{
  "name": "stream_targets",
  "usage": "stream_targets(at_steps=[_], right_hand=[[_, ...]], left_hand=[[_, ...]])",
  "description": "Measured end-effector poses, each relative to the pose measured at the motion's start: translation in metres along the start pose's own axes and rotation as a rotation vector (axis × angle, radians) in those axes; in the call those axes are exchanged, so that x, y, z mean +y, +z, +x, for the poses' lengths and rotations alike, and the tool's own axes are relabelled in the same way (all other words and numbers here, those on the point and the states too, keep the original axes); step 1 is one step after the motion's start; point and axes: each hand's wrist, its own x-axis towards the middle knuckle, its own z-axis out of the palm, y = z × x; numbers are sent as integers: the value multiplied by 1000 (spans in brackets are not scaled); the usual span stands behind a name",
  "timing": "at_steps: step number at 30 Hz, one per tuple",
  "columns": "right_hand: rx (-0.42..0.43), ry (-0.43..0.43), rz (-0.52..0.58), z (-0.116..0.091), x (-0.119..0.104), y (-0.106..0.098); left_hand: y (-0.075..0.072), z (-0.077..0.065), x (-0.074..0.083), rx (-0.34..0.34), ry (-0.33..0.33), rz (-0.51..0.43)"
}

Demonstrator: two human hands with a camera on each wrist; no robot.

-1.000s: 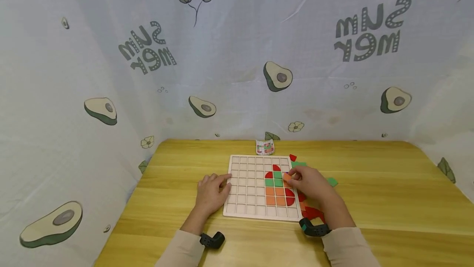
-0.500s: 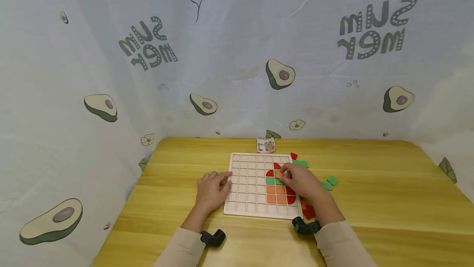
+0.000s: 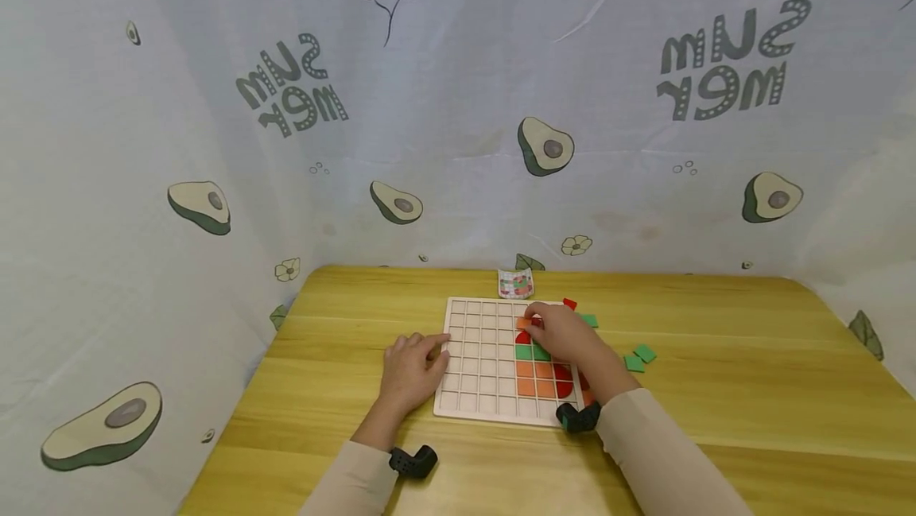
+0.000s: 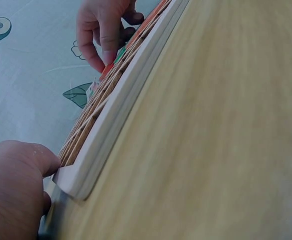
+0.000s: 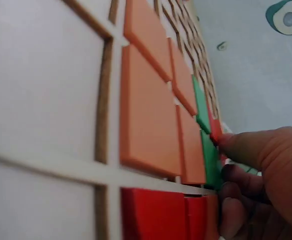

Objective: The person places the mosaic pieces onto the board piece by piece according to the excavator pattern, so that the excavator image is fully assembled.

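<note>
My right hand (image 3: 561,331) is over the upper right of the wooden grid board (image 3: 468,401). Between its thumb and fingers it pinches an orange square tile (image 3: 524,323). Just below the tile lies a red rounded tile (image 3: 523,338), and further down are green square tiles (image 3: 524,352) and orange square tiles (image 3: 525,386) set in cells. A red rounded tile (image 3: 564,389) sits to their right. My left hand (image 3: 411,371) rests at the board's left edge, index finger and thumb touching it. In the left wrist view, a digit of my left hand (image 4: 16,180) presses the board's corner (image 4: 73,180).
A small pattern card (image 3: 516,284) lies behind the board. Loose green tiles (image 3: 645,353) are to the right on the wood-grain table (image 3: 716,389), with a red piece (image 3: 569,304) at the board's far right corner. A patterned cloth (image 3: 458,102) hangs behind the table.
My right hand has carried the orange tile from the board's right edge leftward and away from me, past the green tiles to the upper cells. My left hand has stayed at the board's edge.
</note>
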Motion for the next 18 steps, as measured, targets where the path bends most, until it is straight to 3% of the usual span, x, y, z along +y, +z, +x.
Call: stream_targets(at_steps=[10,18], right_hand=[[2,51,54,4,4,5],[-10,34,112,3,10,3]], left_hand=[[-2,0,2,1,-2,-2],[-2,0,2,-3,-8,-8]])
